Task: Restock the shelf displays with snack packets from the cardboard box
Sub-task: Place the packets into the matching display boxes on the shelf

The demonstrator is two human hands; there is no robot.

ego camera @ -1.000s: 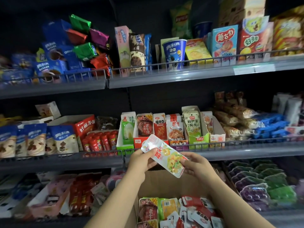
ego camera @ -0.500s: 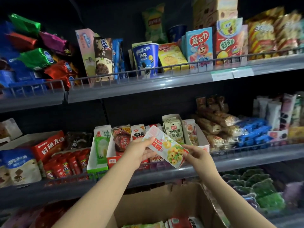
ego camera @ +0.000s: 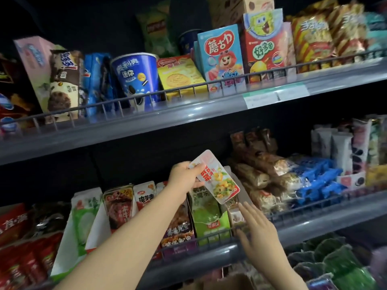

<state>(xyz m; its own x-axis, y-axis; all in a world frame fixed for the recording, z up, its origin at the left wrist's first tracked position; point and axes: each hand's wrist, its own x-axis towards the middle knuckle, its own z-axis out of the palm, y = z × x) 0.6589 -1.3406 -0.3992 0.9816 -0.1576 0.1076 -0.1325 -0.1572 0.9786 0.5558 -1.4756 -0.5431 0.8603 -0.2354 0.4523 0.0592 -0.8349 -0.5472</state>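
My left hand (ego camera: 184, 176) grips a white snack packet (ego camera: 217, 181) with red lettering and a yellow food picture, held tilted above the green display box (ego camera: 209, 218) on the middle shelf (ego camera: 314, 220). My right hand (ego camera: 257, 227) is off the packet, fingers spread, next to the small open display box (ego camera: 236, 214) right of the green one. Only a brown edge of the cardboard box (ego camera: 236, 279) shows at the bottom.
A row of upright display boxes (ego camera: 123, 208) with packets fills the middle shelf's left; brown wrapped rolls (ego camera: 257, 174) and blue packs (ego camera: 318, 178) lie to the right. The upper shelf (ego camera: 146, 120) carries cookie boxes and a blue cup (ego camera: 136, 80). Green and purple bags (ego camera: 339, 262) lie below.
The view has moved up and closer to the shelf. My right hand has let go of the packet and dropped to the shelf rail; my left hand has lifted the packet over the display boxes.
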